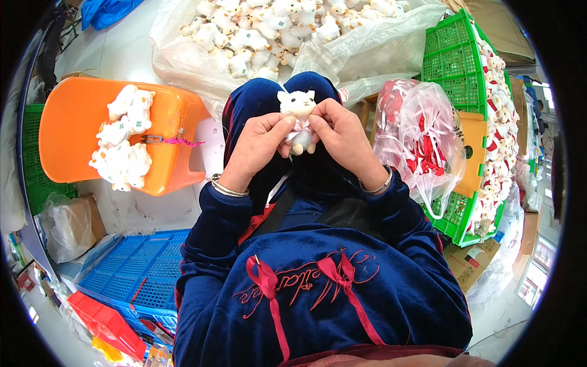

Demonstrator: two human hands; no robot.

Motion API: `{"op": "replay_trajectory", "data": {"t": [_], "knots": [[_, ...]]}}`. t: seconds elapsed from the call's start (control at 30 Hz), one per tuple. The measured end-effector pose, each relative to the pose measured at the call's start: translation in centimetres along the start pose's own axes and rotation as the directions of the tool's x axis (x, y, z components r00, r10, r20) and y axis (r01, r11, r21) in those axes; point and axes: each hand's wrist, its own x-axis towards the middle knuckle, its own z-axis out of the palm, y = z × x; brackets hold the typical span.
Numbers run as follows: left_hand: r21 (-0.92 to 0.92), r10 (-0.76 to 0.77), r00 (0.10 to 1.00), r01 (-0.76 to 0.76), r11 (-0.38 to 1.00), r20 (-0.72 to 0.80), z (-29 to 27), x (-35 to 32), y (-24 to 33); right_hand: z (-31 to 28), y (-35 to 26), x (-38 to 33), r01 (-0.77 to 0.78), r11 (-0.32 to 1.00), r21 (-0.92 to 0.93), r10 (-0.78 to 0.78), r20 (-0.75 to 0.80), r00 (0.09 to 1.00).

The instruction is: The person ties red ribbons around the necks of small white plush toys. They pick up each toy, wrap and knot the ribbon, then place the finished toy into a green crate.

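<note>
A small white plush toy (298, 104) with rounded ears and dark eyes is held upright over my lap, its face toward me. My left hand (262, 142) pinches it at one side of the chest, thumb on top. From the other side my right hand (340, 134) grips it in the same way. Between the thumbs a pale pink ribbon (299, 126) shows at the toy's neck; how the fingertips hold it is partly hidden. Both hands are closed.
On my left, an orange stool (67, 131) bears several white plush toys (122, 165) and small snips (151, 139) with a pink cord. Ahead lies a plastic sack (354, 58) full of plush toys. To my right are a bag of red ribbons (422, 144) and a green crate (449, 58).
</note>
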Motion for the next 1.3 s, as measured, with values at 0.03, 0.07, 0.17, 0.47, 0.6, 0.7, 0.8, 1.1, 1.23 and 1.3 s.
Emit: {"op": "replay_trajectory", "data": {"t": [0.03, 0.07, 0.17, 0.47, 0.6, 0.7, 0.8, 1.1, 1.23, 1.3], "knots": [[-0.005, 0.001, 1.000, -0.001, 1.000, 0.007, -0.1, 0.0, 0.0, 0.0, -0.1, 0.0, -0.016, 1.000, 0.023, 0.016, 0.004, 1.000], [-0.009, 0.003, 1.000, -0.003, 1.000, 0.008, -0.1, 0.1, 0.0, 0.0, -0.1, 0.0, -0.013, 0.999, 0.030, 0.013, 0.005, 1.000], [-0.019, 0.004, 1.000, -0.004, 1.000, 0.004, -0.1, 0.0, -0.1, 0.0, 0.2, 0.0, -0.012, 0.999, 0.045, 0.012, 0.012, 1.000], [0.074, 0.048, 0.999, -0.047, 0.996, -0.016, 0.5, -0.4, 0.6, 0.0, 0.6, 0.0, -0.004, 0.999, 0.047, 0.004, 0.009, 1.000], [0.117, 0.053, 0.997, -0.047, 0.992, -0.049, 0.6, -0.4, 0.2, 0.2, 0.4, 0.0, 0.002, 0.998, 0.062, -0.002, -0.005, 1.000], [0.131, 0.056, 0.995, -0.044, 0.990, -0.086, 0.9, -0.5, 0.4, 0.4, 0.1, 0.0, 0.004, 0.997, 0.078, -0.003, -0.015, 1.000], [0.126, 0.060, 0.989, -0.042, 0.991, -0.139, 1.0, -0.4, 0.1, 0.5, 0.2, -0.1, 0.020, 0.998, 0.068, -0.019, -0.012, 1.000], [0.439, 0.334, 0.874, -0.160, 0.884, -0.354, 2.9, -0.3, -1.1, 1.2, -0.1, -0.3, 0.168, 0.980, -0.105, -0.171, -0.018, 0.985], [0.144, 0.206, 0.893, -0.161, 0.977, -0.400, 3.4, -0.9, -0.7, 1.1, -0.3, -0.3, 0.203, 0.968, -0.146, -0.206, -0.006, 0.978], [0.146, 0.210, 0.891, -0.164, 0.976, -0.402, 3.5, -0.9, -0.7, 1.1, -0.4, -0.3, 0.202, 0.969, -0.142, -0.205, -0.008, 0.979]]}}
